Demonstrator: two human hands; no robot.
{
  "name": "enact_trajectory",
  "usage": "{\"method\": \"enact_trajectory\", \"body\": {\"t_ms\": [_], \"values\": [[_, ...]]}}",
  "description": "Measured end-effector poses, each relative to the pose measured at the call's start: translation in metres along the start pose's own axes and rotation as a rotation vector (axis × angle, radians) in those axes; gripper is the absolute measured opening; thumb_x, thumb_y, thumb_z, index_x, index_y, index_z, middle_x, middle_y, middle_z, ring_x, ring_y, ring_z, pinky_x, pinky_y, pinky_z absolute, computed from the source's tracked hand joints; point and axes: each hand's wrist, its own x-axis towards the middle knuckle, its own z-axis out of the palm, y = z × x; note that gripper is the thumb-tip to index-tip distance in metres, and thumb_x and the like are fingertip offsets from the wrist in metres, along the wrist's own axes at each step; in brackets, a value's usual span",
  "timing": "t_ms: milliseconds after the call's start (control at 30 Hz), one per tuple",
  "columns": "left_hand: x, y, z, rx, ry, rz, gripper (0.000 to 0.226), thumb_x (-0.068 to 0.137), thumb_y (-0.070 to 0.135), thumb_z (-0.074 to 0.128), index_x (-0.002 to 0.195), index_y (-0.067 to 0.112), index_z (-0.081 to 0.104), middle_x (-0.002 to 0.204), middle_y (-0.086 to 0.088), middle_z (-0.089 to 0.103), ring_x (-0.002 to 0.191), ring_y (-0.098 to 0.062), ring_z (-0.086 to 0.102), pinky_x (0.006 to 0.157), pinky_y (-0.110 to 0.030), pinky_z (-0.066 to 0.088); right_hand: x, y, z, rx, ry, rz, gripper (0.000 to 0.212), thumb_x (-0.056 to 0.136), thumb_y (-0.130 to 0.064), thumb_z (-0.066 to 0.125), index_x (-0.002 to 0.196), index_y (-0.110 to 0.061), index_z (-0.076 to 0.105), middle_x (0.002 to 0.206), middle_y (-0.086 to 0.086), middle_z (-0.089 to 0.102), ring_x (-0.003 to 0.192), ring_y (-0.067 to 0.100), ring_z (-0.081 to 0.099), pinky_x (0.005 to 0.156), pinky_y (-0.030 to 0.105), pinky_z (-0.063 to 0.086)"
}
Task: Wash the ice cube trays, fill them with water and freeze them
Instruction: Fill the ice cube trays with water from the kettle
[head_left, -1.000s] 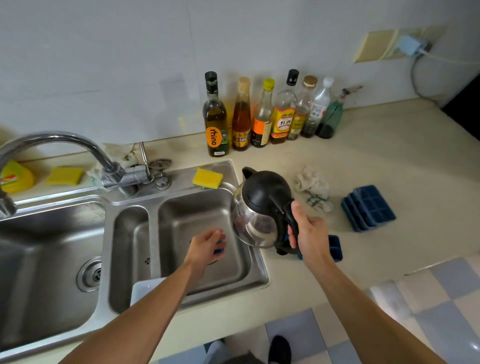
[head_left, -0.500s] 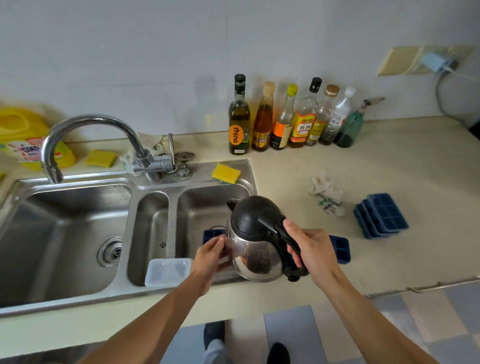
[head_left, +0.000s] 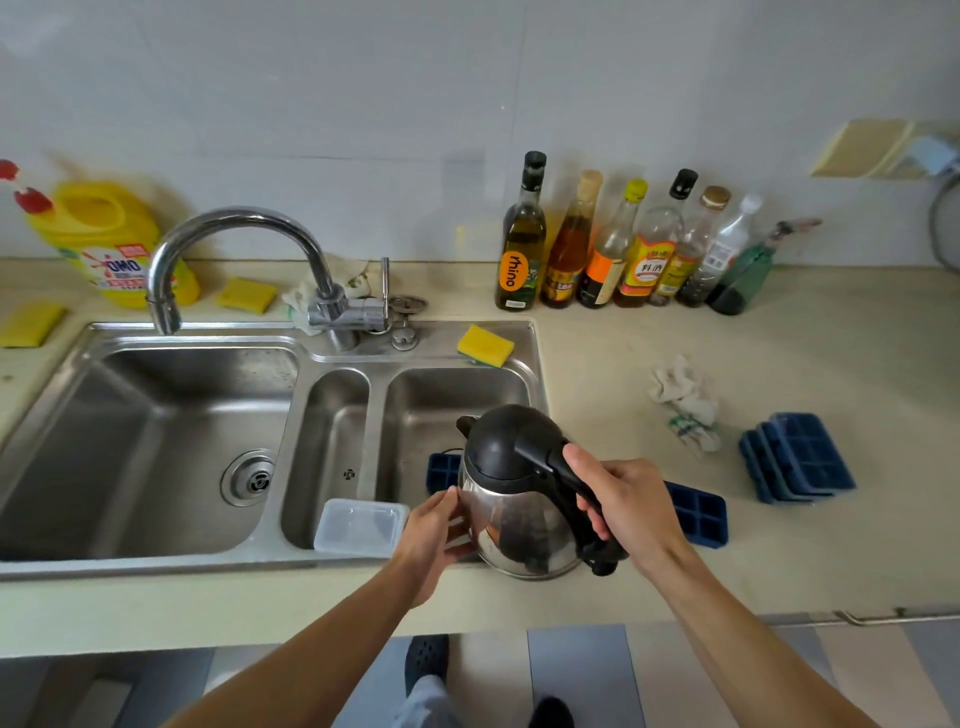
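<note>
My right hand (head_left: 623, 506) grips the black handle of a steel kettle (head_left: 519, 519) with a black lid, held upright over the front rim of the right basin (head_left: 457, 400). My left hand (head_left: 434, 530) touches the kettle's steel side with its fingertips. A blue ice cube tray (head_left: 442, 470) lies in that basin, mostly hidden behind the kettle. A second blue tray (head_left: 698, 512) lies on the counter just right of my right hand. Several more blue trays (head_left: 800, 457) are stacked farther right.
The faucet (head_left: 234, 228) arches over the large left basin (head_left: 156, 441). A clear plastic box (head_left: 361, 527) sits in the narrow middle basin. A yellow sponge (head_left: 485, 345) lies on the sink rim, bottles (head_left: 597, 249) line the wall, and a crumpled cloth (head_left: 685, 400) lies on the counter.
My left hand left the tray in the right basin and came up to the kettle's side. The kettle came down and nearer to the front edge. The view swung left.
</note>
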Motion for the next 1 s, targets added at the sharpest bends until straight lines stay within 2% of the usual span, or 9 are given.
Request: {"method": "enact_trajectory", "body": {"t_ms": [133, 267, 533, 800, 933, 1000], "values": [[0.002, 0.0, -0.003, -0.007, -0.009, -0.017, 0.041, 0.108, 0.036, 0.041, 0.12, 0.006, 0.066, 0.115, -0.018, 0.072, 0.111, -0.037, 0.067, 0.1, -0.058, 0.051, 0.003, -0.003, 0.004, -0.014, -0.005, 0.007, 0.056, 0.093, -0.047, 0.068, 0.046, -0.017, 0.063, 0.05, 0.004, 0.059, 0.041, 0.016, 0.049, 0.043, 0.023, 0.042], [0.004, 0.002, -0.002, -0.022, 0.029, -0.042, 0.04, 0.107, 0.036, 0.042, 0.119, 0.008, 0.067, 0.115, -0.017, 0.072, 0.108, -0.035, 0.068, 0.095, -0.052, 0.056, 0.005, -0.005, 0.008, -0.018, 0.006, 0.022, 0.057, 0.092, -0.048, 0.069, 0.044, -0.017, 0.062, 0.049, 0.004, 0.059, 0.04, 0.015, 0.049, 0.042, 0.022, 0.041], [0.003, 0.008, -0.001, -0.058, 0.069, -0.084, 0.037, 0.107, 0.034, 0.043, 0.123, 0.009, 0.064, 0.12, -0.017, 0.069, 0.112, -0.036, 0.065, 0.093, -0.05, 0.056, 0.008, -0.007, 0.011, -0.033, 0.01, 0.034, 0.056, 0.091, -0.047, 0.069, 0.048, -0.013, 0.062, 0.05, 0.006, 0.059, 0.041, 0.016, 0.049, 0.042, 0.024, 0.042], [0.001, 0.01, -0.001, -0.033, 0.07, -0.081, 0.037, 0.107, 0.034, 0.043, 0.124, 0.008, 0.063, 0.121, -0.017, 0.069, 0.112, -0.036, 0.065, 0.101, -0.054, 0.052, 0.009, -0.007, 0.012, -0.035, 0.013, 0.041, 0.056, 0.092, -0.046, 0.069, 0.049, -0.01, 0.061, 0.048, 0.004, 0.057, 0.04, 0.016, 0.048, 0.042, 0.024, 0.041], [0.0, 0.01, -0.002, -0.026, 0.055, -0.071, 0.035, 0.107, 0.032, 0.044, 0.121, 0.007, 0.064, 0.118, -0.017, 0.07, 0.109, -0.034, 0.067, 0.091, -0.048, 0.057, 0.009, -0.006, 0.011, -0.039, 0.005, 0.035, 0.057, 0.092, -0.047, 0.069, 0.052, -0.007, 0.062, 0.048, 0.004, 0.058, 0.041, 0.016, 0.048, 0.042, 0.024, 0.041], [0.0, 0.01, -0.001, -0.031, 0.055, -0.068, 0.035, 0.107, 0.031, 0.044, 0.122, 0.007, 0.064, 0.119, -0.018, 0.069, 0.11, -0.035, 0.066, 0.093, -0.049, 0.056, 0.009, -0.005, 0.01, -0.039, 0.003, 0.031, 0.056, 0.092, -0.046, 0.069, 0.052, -0.007, 0.062, 0.049, 0.005, 0.058, 0.041, 0.016, 0.048, 0.042, 0.025, 0.041]]}}
